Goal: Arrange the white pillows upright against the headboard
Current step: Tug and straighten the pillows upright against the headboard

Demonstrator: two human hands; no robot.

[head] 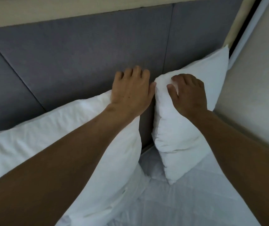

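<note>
White pillows both near upright on grey headboard (pixel 85 59). Left hand (pixel 130 93) flat, open on left pillow (pixel 49 128); right hand (pixel 188 93) clutching right pillow (pixel 176 131) top. Gap between; final squaring left.

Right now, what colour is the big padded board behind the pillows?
The headboard is grey, plain fabric panels, seen best in the head view.

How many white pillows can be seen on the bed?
2. The left pillow leans on the grey headboard under the left hand. The right pillow stands beside it, its top corner in the right hand. Others may lie outside the view.
</note>
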